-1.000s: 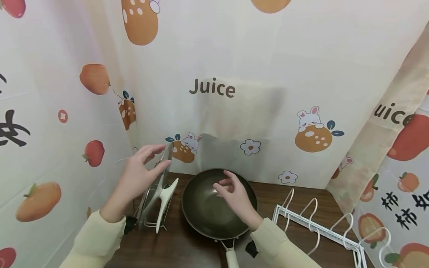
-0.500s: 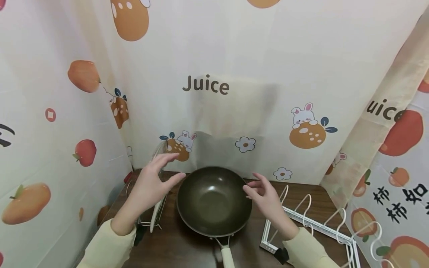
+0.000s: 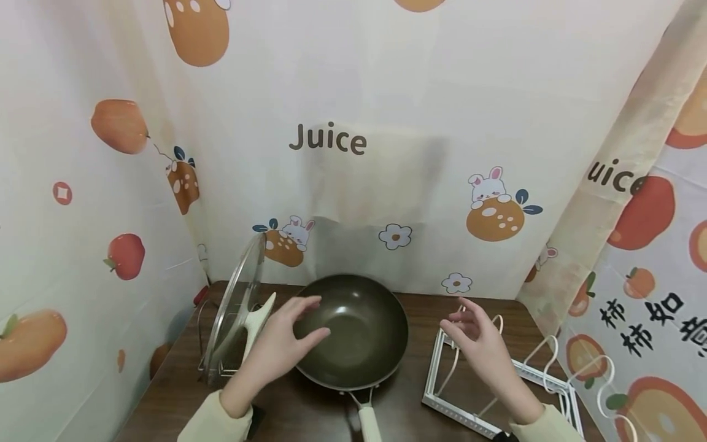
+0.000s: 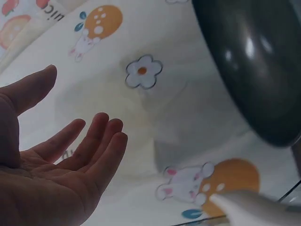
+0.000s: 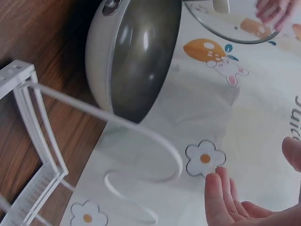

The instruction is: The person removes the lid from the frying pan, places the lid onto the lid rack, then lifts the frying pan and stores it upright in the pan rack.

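Printed cloth [image 3: 375, 73] backs the tabletop [image 3: 309, 414]; the pan [image 3: 359, 334] sits near its back edge, the lid [image 3: 229, 313] tilted in a rack [image 3: 227, 372] leftward. The left hand [image 3: 276, 341] nears pan, right hand [image 3: 486, 353] frame [image 3: 461, 417], thumbs wide of fingers.

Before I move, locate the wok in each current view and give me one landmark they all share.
Head: the wok sits just below centre, its handle running to the bottom edge.
Left wrist: the wok fills the upper right, cut off by the frame.
Right wrist: the wok is at the top, left of centre.
Shared landmark: the printed white flower nearer the word Juice.
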